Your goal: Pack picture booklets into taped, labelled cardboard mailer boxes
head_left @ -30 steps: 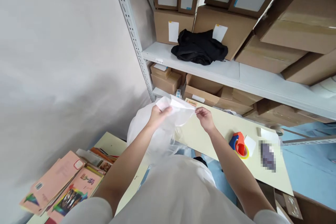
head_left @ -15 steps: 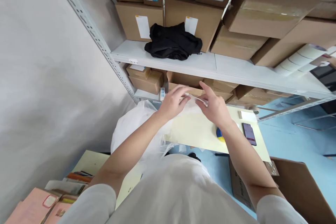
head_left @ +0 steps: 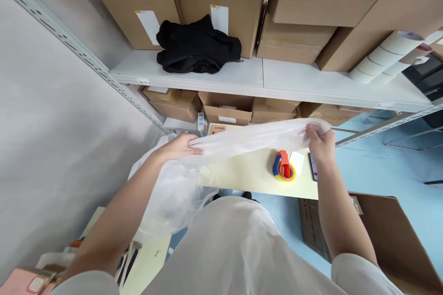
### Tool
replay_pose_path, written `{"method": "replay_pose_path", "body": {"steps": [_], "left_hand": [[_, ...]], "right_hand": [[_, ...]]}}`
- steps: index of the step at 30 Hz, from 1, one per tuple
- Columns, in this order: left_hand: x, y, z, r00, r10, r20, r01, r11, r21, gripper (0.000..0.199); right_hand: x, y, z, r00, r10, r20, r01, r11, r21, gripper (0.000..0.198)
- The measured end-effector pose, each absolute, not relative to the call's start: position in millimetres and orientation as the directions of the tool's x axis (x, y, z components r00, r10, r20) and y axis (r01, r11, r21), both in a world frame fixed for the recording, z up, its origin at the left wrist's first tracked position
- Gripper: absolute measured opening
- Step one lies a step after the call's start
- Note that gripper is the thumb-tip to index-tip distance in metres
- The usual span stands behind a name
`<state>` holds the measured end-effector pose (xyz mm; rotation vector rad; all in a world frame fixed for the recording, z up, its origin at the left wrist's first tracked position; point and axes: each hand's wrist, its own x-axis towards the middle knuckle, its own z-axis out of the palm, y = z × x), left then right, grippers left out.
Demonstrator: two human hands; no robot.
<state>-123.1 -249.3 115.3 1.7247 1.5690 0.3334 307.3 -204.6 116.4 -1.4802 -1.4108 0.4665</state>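
A strip of thin, translucent white plastic film (head_left: pixel 256 139) stretches between my hands above the cream table (head_left: pixel 242 170). At its right end my right hand (head_left: pixel 321 143) is closed in a fist around it. My left hand (head_left: pixel 180 146) pinches the film's other end, fingers pressed together. From the left hand the film runs down into a large crumpled heap of the same plastic (head_left: pixel 169 189). On the table below the strip stands a tape dispenser (head_left: pixel 284 166) in red, blue and yellow, with a white card (head_left: pixel 296 161) beside it.
A phone (head_left: pixel 313 166) lies at the table's right, partly behind my forearm. Shelves (head_left: pixel 277 78) in front carry cardboard boxes, black clothing (head_left: pixel 197 46) and white rolls (head_left: pixel 387 55). An open carton (head_left: pixel 387 239) stands at lower right. Pink packages (head_left: pixel 27 281) lie at lower left.
My hands have moved apart, the right one to the right and the left one to the left, and the film is now drawn out between them. The camera view has shifted too.
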Motion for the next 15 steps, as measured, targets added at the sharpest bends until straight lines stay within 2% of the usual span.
{"method": "replay_pose_path", "body": {"steps": [2, 4, 6, 7, 9, 11, 13, 15], "left_hand": [[-131, -244, 130, 0.18, 0.919, -0.351, 0.692, 0.135, 0.709, 0.044], [-136, -241, 143, 0.155, 0.883, -0.443, 0.679, 0.231, 0.697, 0.047], [-141, -237, 151, 0.144, 0.822, -0.551, 0.683, 0.321, 0.657, 0.052], [-144, -234, 152, 0.135, 0.792, -0.596, 0.692, 0.355, 0.628, 0.054], [-148, -224, 146, 0.083, 0.756, -0.649, 0.74, 0.39, 0.548, 0.055], [-148, -212, 131, -0.013, 0.767, -0.641, 0.818, 0.377, 0.434, 0.05], [-144, -200, 108, -0.16, 0.808, -0.567, 0.892, 0.364, 0.267, 0.045], [-135, -193, 83, -0.258, 0.855, -0.45, 0.92, 0.359, 0.156, 0.042]], "right_hand": [[327, -207, 105, 0.188, 0.919, 0.346, 0.56, 0.189, -0.807, 0.026], [343, -214, 99, 0.084, 0.914, 0.398, 0.577, 0.281, -0.767, 0.021], [354, -220, 94, -0.039, 0.912, 0.408, 0.508, 0.37, -0.778, 0.015], [358, -221, 91, -0.103, 0.925, 0.367, 0.451, 0.372, -0.811, 0.014], [359, -218, 77, -0.2, 0.957, 0.211, 0.372, 0.273, -0.887, 0.016], [352, -211, 54, -0.229, 0.973, 0.031, 0.408, 0.125, -0.904, 0.018], [337, -204, 25, -0.197, 0.976, -0.088, 0.583, 0.044, -0.811, 0.016], [319, -201, -4, -0.158, 0.966, -0.206, 0.808, 0.006, -0.589, 0.016]]}}
